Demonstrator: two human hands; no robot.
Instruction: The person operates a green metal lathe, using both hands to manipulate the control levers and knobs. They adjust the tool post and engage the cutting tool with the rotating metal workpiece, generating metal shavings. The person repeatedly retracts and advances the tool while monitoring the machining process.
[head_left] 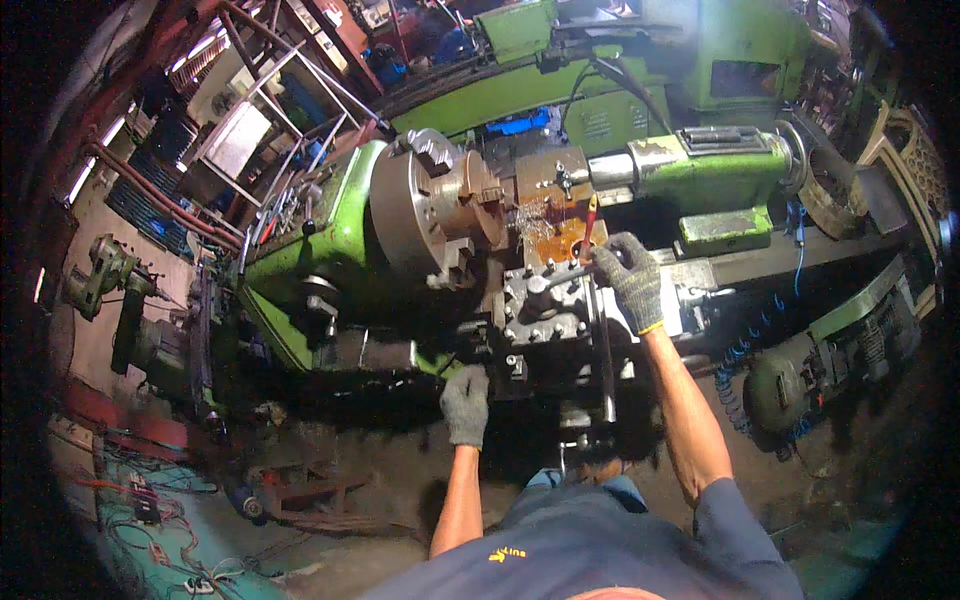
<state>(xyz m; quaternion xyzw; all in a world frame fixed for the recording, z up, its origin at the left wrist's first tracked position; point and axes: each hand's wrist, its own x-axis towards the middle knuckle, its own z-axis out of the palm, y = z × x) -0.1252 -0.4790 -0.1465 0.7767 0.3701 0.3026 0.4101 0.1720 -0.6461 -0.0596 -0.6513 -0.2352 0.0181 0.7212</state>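
Right hand point(628, 282), gloved, was closed on a red-handled brush point(589, 226) beside the brass workpiece point(478, 192) in the lathe chuck point(405, 207), my left hand point(465, 405) gripped a carriage control, so I judged swarf-clearing underway, needing gentle strokes next.

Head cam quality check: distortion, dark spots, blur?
Head view: strong fisheye, the green lathe bed bows and the corners are black; light falls on the chuck, while the floor below the left hand is deep shadow; right hand reads fairly sharp; overall soft and noisy.
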